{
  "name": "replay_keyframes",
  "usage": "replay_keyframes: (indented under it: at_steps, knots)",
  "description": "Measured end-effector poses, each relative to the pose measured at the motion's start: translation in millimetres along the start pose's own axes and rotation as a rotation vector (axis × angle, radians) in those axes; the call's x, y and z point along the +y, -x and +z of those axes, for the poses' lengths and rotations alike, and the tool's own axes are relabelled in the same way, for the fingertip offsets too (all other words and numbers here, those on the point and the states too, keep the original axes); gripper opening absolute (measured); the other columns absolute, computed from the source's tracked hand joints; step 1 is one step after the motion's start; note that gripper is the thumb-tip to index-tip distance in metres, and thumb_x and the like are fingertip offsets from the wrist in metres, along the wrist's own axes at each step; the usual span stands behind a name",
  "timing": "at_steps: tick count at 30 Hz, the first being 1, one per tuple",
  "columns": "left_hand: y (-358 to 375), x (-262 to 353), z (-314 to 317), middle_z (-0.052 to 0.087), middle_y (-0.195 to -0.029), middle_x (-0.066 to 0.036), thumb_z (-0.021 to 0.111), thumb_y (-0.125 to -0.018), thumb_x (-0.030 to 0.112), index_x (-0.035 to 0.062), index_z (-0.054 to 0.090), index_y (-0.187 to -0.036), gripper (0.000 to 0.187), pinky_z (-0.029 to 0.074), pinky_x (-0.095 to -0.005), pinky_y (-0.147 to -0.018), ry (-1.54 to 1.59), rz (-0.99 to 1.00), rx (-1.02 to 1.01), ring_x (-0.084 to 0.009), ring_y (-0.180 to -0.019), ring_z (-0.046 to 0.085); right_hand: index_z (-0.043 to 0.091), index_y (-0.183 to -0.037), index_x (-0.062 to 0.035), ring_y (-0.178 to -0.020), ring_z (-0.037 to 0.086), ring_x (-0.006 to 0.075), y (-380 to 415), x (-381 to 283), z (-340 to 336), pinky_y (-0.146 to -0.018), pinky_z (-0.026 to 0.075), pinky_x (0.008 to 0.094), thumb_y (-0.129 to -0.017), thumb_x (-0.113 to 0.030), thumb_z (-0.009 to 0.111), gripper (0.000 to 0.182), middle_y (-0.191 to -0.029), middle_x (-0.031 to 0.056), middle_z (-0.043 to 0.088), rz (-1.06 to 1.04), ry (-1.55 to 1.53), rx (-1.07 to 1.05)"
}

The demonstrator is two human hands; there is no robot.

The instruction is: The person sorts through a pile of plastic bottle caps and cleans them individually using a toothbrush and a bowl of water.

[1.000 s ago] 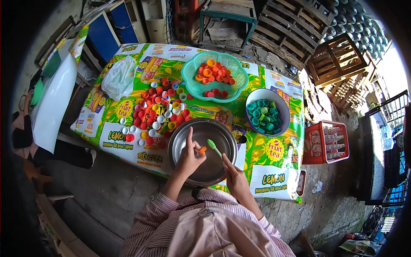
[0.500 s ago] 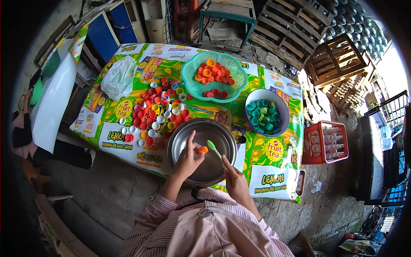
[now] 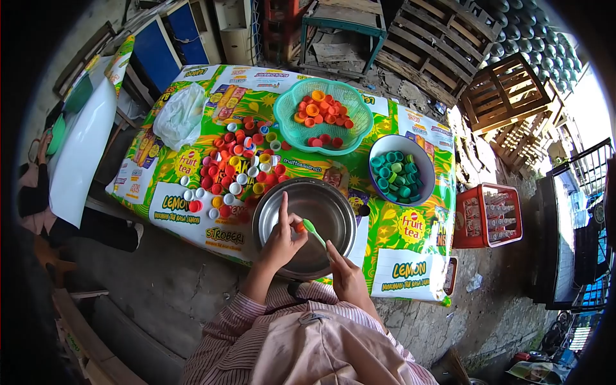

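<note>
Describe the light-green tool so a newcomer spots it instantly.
On the table, find the steel bowl. Over it, the right hand holds the tool, its wider end by the orange cap in the left hand. Unlike the short, round green caps, it is long and slim.

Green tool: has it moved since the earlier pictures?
Yes: against the metal basin, the green tool has shifted left and down the picture, closer to the orange cap.

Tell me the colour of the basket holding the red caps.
Teal green, in the head view.
</note>
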State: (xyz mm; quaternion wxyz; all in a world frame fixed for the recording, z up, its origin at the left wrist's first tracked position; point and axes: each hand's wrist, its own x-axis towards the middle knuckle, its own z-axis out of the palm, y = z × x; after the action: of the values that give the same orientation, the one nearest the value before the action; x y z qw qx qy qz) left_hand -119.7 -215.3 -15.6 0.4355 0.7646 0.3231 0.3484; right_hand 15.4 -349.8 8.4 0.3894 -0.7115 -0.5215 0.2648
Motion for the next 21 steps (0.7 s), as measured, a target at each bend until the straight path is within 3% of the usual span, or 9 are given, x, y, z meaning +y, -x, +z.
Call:
replay_keyframes:
  at_steps: [3, 6, 9, 11, 18, 21]
  knots:
    - [-0.7, 0.1, 1.2, 0.057, -0.082, -0.006, 0.059, -0.078, 0.0, 0.0063, -0.001, -0.142, 0.088, 0.042, -0.0228, -0.061, 0.052, -0.017, -0.003, -0.0132, -0.069, 0.054, 0.042, -0.132, -0.0203, -0.07, 0.061, 0.0368, -0.1, 2.8, 0.8, -0.059, 0.047, 0.0422, -0.086, -0.004, 0.05, 0.05, -0.082, 0.0198, 0.061, -0.037, -0.029, -0.008]
    - [0.4, 2.5, -1.1, 0.055, -0.081, -0.008, 0.057, -0.08, -0.002, 0.0061, -0.002, -0.142, 0.086, 0.046, -0.0291, -0.068, 0.051, -0.097, -0.095, -0.0164, -0.072, 0.055, 0.041, -0.133, -0.0208, -0.07, 0.061, 0.0364, -1.5, 0.4, -2.9, -0.059, 0.047, 0.042, -0.086, -0.006, 0.05, 0.049, -0.082, 0.0193, 0.061, -0.032, -0.021, 0.052]
    - [-2.1, 8.9, -1.5, 0.054, -0.081, -0.008, 0.057, -0.081, 0.0, 0.0046, 0.001, -0.141, 0.083, 0.046, -0.0292, -0.068, 0.052, -0.026, -0.06, -0.0176, -0.07, 0.054, 0.04, -0.133, -0.0205, -0.068, 0.06, 0.0361, -0.5, 1.2, -6.9, -0.059, 0.047, 0.0414, -0.086, -0.005, 0.049, 0.05, -0.083, 0.0194, 0.06, -0.055, 0.034, -0.041]
    - [-3.8, 9.7, -3.9, 0.053, -0.081, -0.009, 0.055, -0.081, -0.001, 0.0034, 0.001, -0.141, 0.081, 0.046, -0.0296, -0.07, -0.05, 0.105, -0.035, -0.0195, -0.07, 0.054, 0.04, -0.133, -0.0199, -0.066, 0.06, 0.0356, -3.2, 6.6, -9.5, -0.057, 0.047, 0.0409, -0.085, -0.003, 0.05, 0.052, -0.082, 0.0194, 0.06, 0.046, 0.119, -0.016]
    - [-4.0, 10.7, -7.8, 0.049, -0.082, -0.011, 0.051, -0.079, -0.006, 0.0037, -0.004, -0.141, 0.084, 0.045, -0.0299, -0.073, -0.058, 0.04, -0.064, -0.0205, -0.074, 0.053, 0.039, -0.134, -0.0183, -0.071, 0.059, 0.0364, 0.8, -3.6, -17.5, -0.061, 0.046, 0.0405, -0.084, -0.001, 0.051, 0.054, -0.085, 0.0207, 0.059, -0.1, -0.063, -0.109]
    - [-3.2, 12.2, -8.6, 0.049, -0.083, -0.01, 0.051, -0.08, -0.006, 0.0042, -0.007, -0.141, 0.085, 0.045, -0.0299, -0.074, 0.009, 0.059, -0.067, -0.019, -0.073, 0.052, 0.039, -0.134, -0.0178, -0.073, 0.06, 0.0373, -0.8, 5.7, -16.3, -0.062, 0.047, 0.0408, -0.084, 0.0, 0.05, 0.054, -0.089, 0.0201, 0.06, -0.042, -0.046, -0.089]
